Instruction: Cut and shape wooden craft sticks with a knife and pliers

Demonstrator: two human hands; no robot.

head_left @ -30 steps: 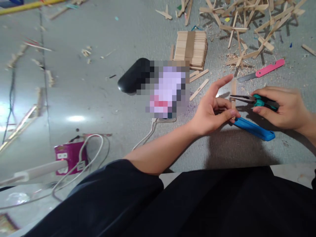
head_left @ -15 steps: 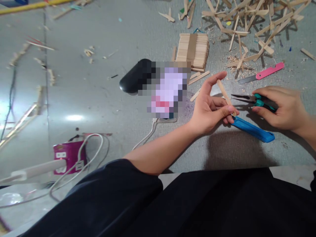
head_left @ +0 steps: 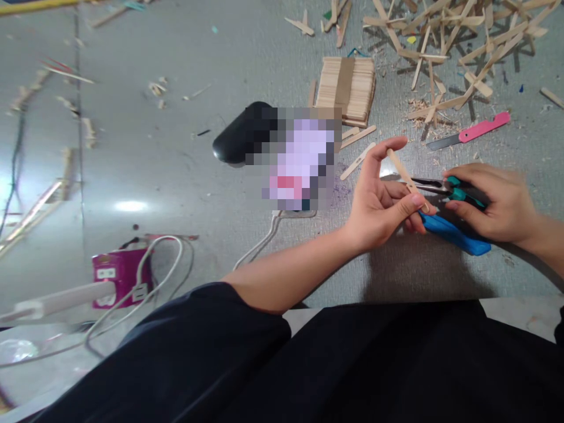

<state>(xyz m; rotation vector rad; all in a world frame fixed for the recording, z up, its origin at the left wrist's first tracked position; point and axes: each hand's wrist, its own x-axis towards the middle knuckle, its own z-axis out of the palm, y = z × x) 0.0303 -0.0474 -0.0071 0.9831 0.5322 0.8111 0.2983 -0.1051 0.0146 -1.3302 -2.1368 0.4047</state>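
My left hand (head_left: 381,202) pinches a thin wooden craft stick (head_left: 403,173), tilted, its upper end against my raised forefinger and its lower end under my thumb. Gripped in my right hand (head_left: 496,202) are green-handled needle-nose pliers (head_left: 440,188). Their dark jaws point left and meet the stick near its middle. A blue utility knife (head_left: 453,234) lies on the grey floor just below both hands.
A taped bundle of craft sticks (head_left: 348,88) lies beyond my left hand. A pink-handled knife (head_left: 473,130) and a heap of glued sticks (head_left: 445,35) sit at the upper right. A black case (head_left: 235,138), a purple power strip (head_left: 117,270) and white cables (head_left: 165,276) are to the left.
The stick has tipped from upright to slanted in my left hand. My right hand has moved the pliers left until their jaws reach the stick.
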